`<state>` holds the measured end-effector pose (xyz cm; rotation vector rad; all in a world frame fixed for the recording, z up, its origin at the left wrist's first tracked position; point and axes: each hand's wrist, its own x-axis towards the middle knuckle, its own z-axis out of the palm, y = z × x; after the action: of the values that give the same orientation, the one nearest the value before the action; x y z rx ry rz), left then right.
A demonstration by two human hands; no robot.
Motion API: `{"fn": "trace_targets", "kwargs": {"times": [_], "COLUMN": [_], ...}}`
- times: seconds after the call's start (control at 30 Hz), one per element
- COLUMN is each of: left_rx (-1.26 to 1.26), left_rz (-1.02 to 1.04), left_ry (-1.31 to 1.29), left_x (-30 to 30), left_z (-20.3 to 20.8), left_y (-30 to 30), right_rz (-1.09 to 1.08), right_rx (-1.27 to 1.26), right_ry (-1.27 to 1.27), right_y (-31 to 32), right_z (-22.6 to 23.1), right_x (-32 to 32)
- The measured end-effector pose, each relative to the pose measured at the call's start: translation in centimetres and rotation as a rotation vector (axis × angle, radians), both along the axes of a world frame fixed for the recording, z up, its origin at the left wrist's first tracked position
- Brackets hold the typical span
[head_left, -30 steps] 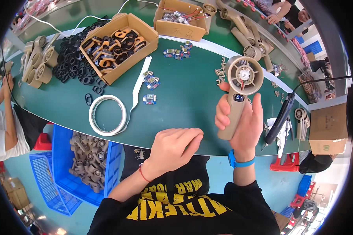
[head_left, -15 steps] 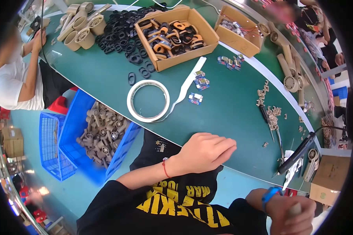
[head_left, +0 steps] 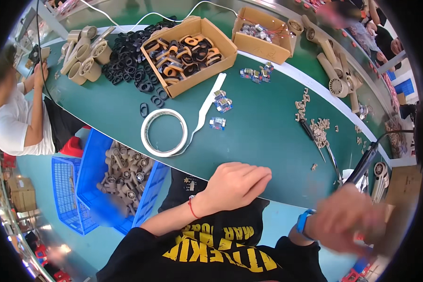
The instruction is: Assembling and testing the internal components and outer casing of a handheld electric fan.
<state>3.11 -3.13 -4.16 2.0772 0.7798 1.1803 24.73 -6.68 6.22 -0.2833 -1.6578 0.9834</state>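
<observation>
My left hand (head_left: pixel 235 185) rests palm down on the near edge of the green table (head_left: pixel 268 141), fingers together and lightly curled, with nothing visible in it. A red string circles its wrist. My right hand (head_left: pixel 348 221) is a motion blur at the lower right, off the table edge, with a blue wristband (head_left: pixel 304 222). I cannot tell whether it holds anything. Nearest the left hand are a white tape ring (head_left: pixel 163 132) and a small circuit board (head_left: pixel 217 123). A black pen-like tool (head_left: pixel 364 162) lies just beyond the right hand.
A cardboard box of orange and black rings (head_left: pixel 190 51), a second box (head_left: pixel 265 35), a black ring pile (head_left: pixel 127 61) and beige housings (head_left: pixel 84 56) line the far side. A blue crate of beige parts (head_left: pixel 127 174) sits below the table. Another person (head_left: pixel 19 122) sits at the left.
My right hand carried the beige fan housing off the table, down to the lower right, and now blurs there. My view swung left. The left hand stayed on the table edge.
</observation>
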Motion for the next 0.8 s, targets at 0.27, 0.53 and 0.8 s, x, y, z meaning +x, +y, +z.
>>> {"fn": "trace_targets", "kwargs": {"times": [0.27, 0.53, 0.8], "left_rx": [-0.222, -0.252, -0.24], "left_rz": [0.113, 0.076, 0.104], "left_ry": [-0.21, -0.345, -0.362], "left_x": [-0.4, -0.4, -0.5], "left_z": [0.1, -1.0, -1.0], "left_y": [0.4, 0.3, 0.2], "right_rz": [-0.315, -0.188, -0.119], "right_rx": [-1.01, -1.022, -1.036], "right_ry": [0.017, 0.081, 0.089], "right_y": [2.1, 0.7, -0.2], "right_z": [-3.4, -3.6, -3.6], "right_x": [-7.4, -8.0, -8.2]}}
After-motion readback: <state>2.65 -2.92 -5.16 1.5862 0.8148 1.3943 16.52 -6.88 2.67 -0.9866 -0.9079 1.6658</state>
